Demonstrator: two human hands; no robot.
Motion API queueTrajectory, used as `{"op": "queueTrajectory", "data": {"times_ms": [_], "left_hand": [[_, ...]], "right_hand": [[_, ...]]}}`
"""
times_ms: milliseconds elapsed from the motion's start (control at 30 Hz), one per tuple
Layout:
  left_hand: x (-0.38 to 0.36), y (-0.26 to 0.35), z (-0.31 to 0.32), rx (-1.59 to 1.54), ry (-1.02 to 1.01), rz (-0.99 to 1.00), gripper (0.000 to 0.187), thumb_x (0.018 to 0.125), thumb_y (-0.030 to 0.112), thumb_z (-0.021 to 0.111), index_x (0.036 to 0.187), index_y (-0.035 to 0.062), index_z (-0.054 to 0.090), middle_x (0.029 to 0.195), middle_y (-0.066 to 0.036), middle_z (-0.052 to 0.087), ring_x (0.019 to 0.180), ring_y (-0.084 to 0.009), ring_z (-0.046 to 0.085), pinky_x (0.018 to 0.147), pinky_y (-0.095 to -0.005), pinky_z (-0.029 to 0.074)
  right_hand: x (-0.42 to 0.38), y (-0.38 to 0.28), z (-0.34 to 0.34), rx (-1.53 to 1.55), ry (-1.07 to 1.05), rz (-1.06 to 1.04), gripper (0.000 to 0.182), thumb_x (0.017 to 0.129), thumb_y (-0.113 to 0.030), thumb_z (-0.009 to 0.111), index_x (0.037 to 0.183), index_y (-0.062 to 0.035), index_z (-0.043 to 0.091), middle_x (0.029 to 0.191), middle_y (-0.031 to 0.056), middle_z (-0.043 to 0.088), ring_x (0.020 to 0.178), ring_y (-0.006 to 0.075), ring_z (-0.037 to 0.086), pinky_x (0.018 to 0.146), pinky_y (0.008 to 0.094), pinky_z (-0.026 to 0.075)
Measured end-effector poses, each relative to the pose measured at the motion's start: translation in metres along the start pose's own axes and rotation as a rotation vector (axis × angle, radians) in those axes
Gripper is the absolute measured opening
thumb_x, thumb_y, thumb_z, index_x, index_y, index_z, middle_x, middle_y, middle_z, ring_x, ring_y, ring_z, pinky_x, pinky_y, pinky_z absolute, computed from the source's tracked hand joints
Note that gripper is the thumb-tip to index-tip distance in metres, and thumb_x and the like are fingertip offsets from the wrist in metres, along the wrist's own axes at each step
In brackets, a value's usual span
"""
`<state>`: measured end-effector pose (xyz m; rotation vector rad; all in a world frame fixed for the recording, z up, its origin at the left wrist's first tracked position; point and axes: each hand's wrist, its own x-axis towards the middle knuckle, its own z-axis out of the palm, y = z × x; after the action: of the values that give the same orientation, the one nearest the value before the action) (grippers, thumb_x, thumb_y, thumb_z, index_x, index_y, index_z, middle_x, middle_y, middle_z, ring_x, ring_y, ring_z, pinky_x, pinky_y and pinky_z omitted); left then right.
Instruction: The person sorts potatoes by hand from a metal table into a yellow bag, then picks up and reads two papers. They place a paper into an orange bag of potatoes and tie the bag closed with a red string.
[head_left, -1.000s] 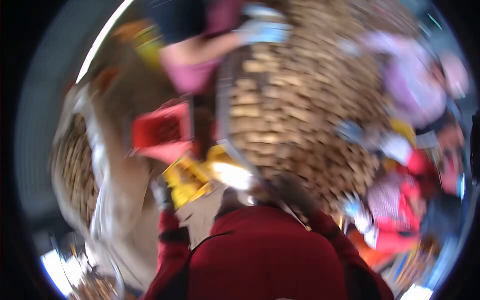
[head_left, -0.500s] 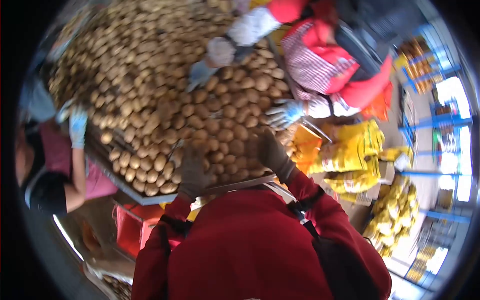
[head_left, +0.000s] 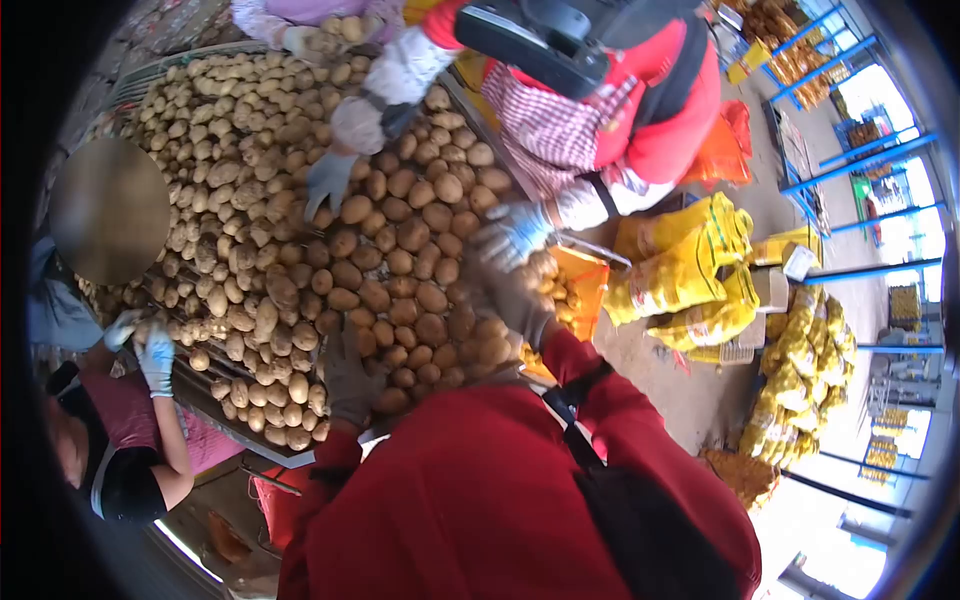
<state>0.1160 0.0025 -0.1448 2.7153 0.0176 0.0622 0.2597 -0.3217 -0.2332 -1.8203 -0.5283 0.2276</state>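
Potatoes (head_left: 405,265) cover the sorting table in front of me. My left hand (head_left: 350,380), in a grey-brown glove, lies against the potatoes near the close edge, with its fingers stretched forward and apart. My right hand (head_left: 512,305), gloved alike, is over the potatoes at the table's right edge, beside an opening where potatoes lie in an orange bag (head_left: 582,290). Motion smears its fingers, so I cannot make out whether it holds a potato. A co-worker's blue-gloved hand (head_left: 515,235) is just beyond it.
Across the table a co-worker in a checked apron (head_left: 550,130) reaches over the potatoes with the other hand (head_left: 328,183). Another co-worker's gloved hands (head_left: 155,355) are at the left edge. Yellow sacks (head_left: 680,265) stand to the right; a red crate (head_left: 275,505) is below the table.
The view has shifted, so the table appears further left. My right hand has moved to the table's right edge, by the orange bag. My left hand remains among the near potatoes.
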Motion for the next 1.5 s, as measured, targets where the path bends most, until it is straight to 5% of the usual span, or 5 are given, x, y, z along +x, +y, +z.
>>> {"op": "queueTrajectory", "data": {"times_ms": [333, 533, 733, 1100, 1500], "left_hand": [[-0.002, -0.014, 0.012, 0.008, -0.004, -0.073, 0.097, 0.080, 0.059, 0.076, 0.152, 0.0063, 0.038, 0.158, -0.031, 0.033, 0.142, -0.0505, 0.038, 0.114, -0.0583, 0.036], [0.020, 0.001, -0.024, 0.035, -0.140, 0.007, 0.086, 0.082, 0.054, 0.075, 0.147, 0.0079, 0.042, 0.145, -0.028, 0.045, 0.129, -0.0481, 0.050, 0.105, -0.0557, 0.044], [0.051, 0.006, -0.038, -0.021, -0.420, -0.231, 0.057, 0.085, 0.034, 0.072, 0.136, 0.0141, 0.056, 0.135, -0.018, 0.057, 0.120, -0.0415, 0.057, 0.098, -0.0492, 0.051], [-0.082, -0.029, -0.028, 0.183, 0.201, -0.212, 0.050, 0.087, 0.020, 0.067, 0.136, 0.0100, 0.060, 0.143, -0.023, 0.054, 0.130, -0.0498, 0.050, 0.105, -0.0576, 0.043], [-0.115, -0.053, 0.022, 0.111, 0.251, -0.172, 0.067, 0.092, 0.030, 0.065, 0.151, 0.0037, 0.044, 0.152, -0.030, 0.044, 0.140, -0.0500, 0.042, 0.114, -0.0579, 0.034]], "right_hand": [[-0.007, -0.101, 0.026, -0.298, -0.245, 0.512, 0.044, 0.095, -0.033, 0.065, 0.134, -0.0134, 0.062, 0.119, 0.0137, 0.069, 0.103, 0.0307, 0.070, 0.092, 0.0403, 0.055], [-0.024, -0.138, 0.062, -0.721, -0.640, -0.156, 0.049, 0.091, -0.033, 0.067, 0.138, -0.0189, 0.057, 0.146, 0.0109, 0.054, 0.141, 0.0356, 0.044, 0.115, 0.0528, 0.036], [-0.060, -0.079, 0.024, -0.851, -0.372, -0.365, 0.034, 0.089, -0.035, 0.067, 0.120, -0.0219, 0.067, 0.136, 0.0021, 0.064, 0.134, 0.0291, 0.053, 0.112, 0.0493, 0.039], [-0.040, -0.096, 0.022, -0.511, -0.247, -0.491, 0.040, 0.080, -0.023, 0.075, 0.119, -0.0145, 0.067, 0.114, 0.0048, 0.070, 0.114, 0.0303, 0.064, 0.097, 0.0489, 0.049], [-0.073, -0.048, 0.001, -0.788, -0.429, -0.059, 0.030, 0.084, -0.024, 0.074, 0.112, -0.0183, 0.069, 0.100, 0.0073, 0.068, 0.090, 0.0280, 0.068, 0.078, 0.0432, 0.055]]}}
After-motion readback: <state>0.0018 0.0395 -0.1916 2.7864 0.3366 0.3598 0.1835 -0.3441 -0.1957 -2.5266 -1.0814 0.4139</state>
